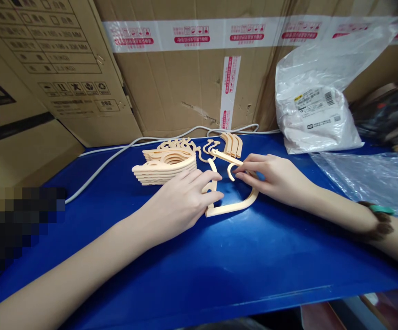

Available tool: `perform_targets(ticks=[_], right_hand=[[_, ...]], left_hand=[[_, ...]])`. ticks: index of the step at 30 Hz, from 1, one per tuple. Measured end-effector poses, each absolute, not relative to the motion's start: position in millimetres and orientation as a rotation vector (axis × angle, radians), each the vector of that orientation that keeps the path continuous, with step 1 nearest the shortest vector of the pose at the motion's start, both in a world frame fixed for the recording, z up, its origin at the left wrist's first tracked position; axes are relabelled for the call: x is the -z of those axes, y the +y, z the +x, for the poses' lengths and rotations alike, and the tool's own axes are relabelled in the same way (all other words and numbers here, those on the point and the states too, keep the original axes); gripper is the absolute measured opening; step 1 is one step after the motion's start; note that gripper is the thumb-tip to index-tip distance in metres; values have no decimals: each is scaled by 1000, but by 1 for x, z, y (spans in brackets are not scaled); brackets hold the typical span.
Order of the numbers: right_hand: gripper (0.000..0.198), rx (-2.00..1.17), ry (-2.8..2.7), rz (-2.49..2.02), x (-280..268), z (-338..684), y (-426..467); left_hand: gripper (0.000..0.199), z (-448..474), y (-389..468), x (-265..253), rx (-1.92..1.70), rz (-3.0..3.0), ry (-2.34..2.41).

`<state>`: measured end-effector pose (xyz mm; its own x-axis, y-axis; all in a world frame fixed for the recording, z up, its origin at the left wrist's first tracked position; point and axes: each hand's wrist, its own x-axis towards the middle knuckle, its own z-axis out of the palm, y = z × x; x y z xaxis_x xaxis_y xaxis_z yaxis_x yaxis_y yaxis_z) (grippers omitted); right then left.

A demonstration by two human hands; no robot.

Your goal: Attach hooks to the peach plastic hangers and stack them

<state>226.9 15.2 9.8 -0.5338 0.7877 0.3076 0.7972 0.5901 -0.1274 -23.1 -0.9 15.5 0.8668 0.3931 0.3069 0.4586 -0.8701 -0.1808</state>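
A cream plastic folding hanger (235, 208) lies on the blue tabletop between my hands, its arms bent out and its small hook facing up. My left hand (188, 195) is closed round the hanger's left side, the thumb and forefinger on either side of an arm. From the right, my right hand (270, 176) pinches the hanger near the hook and the upper arm. A neat stack of matching hanger pieces (164, 174) sits just left of my left hand. Behind it lie several loose hooks (176, 143), and several curved arm pieces (232, 145) are grouped farther right.
Cardboard boxes (171, 87) wall off the back and left. A white cable (106, 169) runs along the table's rear edge. At back right stands a labelled white plastic bag (315, 114), with a clear plastic sheet (373, 178) in front. The blue tabletop (199, 275) ends near me.
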Motion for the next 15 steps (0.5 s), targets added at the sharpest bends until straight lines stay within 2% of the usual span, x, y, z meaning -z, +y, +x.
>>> perform_targets(ticks=[5,15], right_hand=[[26,66,-2487,-1281,-10,227,15],[27,100,-2490,-1296,-10,226,14]], left_hand=[[40,-24,-2,-15,368,-2792,-689],[34,-22,-2,-13,351,-2759,-756]])
